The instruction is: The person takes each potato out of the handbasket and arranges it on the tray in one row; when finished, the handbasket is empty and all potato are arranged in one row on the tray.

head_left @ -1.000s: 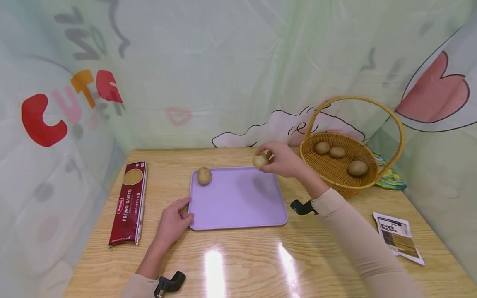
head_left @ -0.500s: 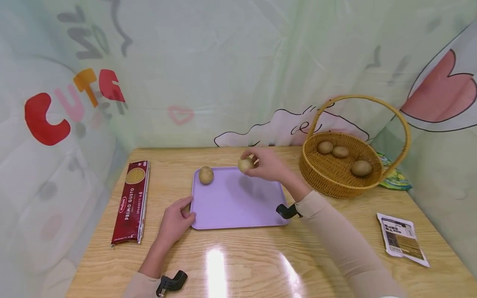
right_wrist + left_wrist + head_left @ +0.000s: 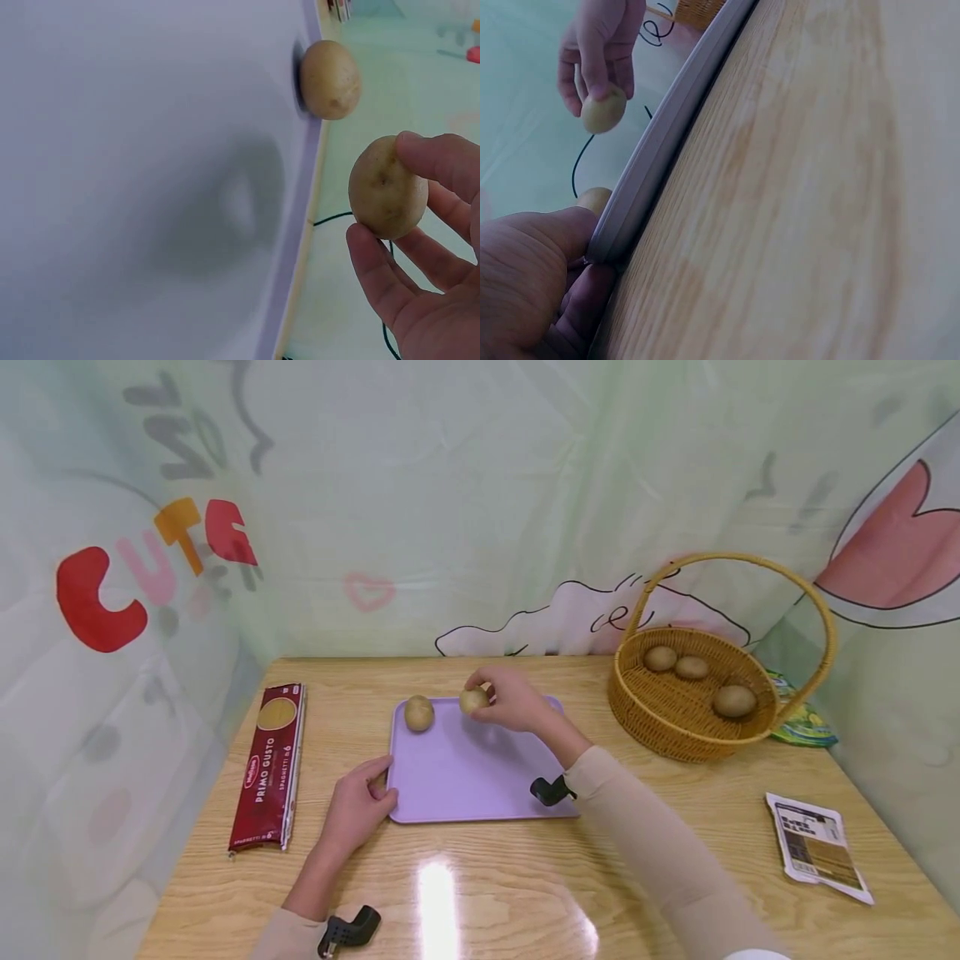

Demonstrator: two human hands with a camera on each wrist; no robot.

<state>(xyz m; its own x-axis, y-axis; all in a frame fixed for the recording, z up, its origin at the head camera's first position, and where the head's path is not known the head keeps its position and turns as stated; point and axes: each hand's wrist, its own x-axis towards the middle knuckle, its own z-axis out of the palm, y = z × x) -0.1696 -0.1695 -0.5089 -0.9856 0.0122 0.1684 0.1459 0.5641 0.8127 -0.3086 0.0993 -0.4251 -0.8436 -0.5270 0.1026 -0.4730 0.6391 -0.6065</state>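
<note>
- Potato (image 3: 473,700), just below the centre of the head frame, has moved left since a second ago, from near the upper right corner of the tray (image 3: 465,781) towards the second potato (image 3: 418,714) at upper left.
- Right hand (image 3: 510,697): thumb and fingertips parted by the potato's width, clamped on it, holding it above the tray.
- Left hand (image 3: 358,800), lower left of centre, pinches the tray's left edge, as before.
</note>
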